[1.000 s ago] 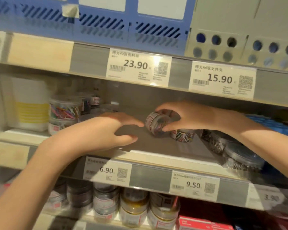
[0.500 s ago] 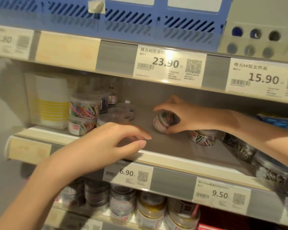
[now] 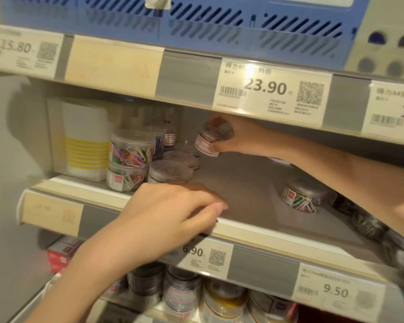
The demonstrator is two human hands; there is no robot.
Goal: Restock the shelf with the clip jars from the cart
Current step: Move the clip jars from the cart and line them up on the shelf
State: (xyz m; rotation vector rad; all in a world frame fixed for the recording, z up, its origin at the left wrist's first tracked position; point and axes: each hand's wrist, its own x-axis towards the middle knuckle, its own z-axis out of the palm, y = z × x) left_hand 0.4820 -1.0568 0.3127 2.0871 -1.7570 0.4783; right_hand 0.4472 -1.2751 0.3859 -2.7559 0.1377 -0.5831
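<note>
Clear plastic clip jar [image 3: 211, 141], tilted, gripped in our right hand [image 3: 238, 138] above the grey shelf [image 3: 243, 183], near stacked jars of coloured clips [image 3: 128, 159]; our left hand [image 3: 170, 217], fingers loosely bent and holding nothing, rests at the shelf edge.

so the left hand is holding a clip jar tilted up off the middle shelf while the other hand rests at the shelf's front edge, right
Not quite: the hands are swapped. In the head view the right hand holds the clip jar tilted and lifted off the middle shelf, while the left hand rests at the shelf's front edge holding nothing.
</note>
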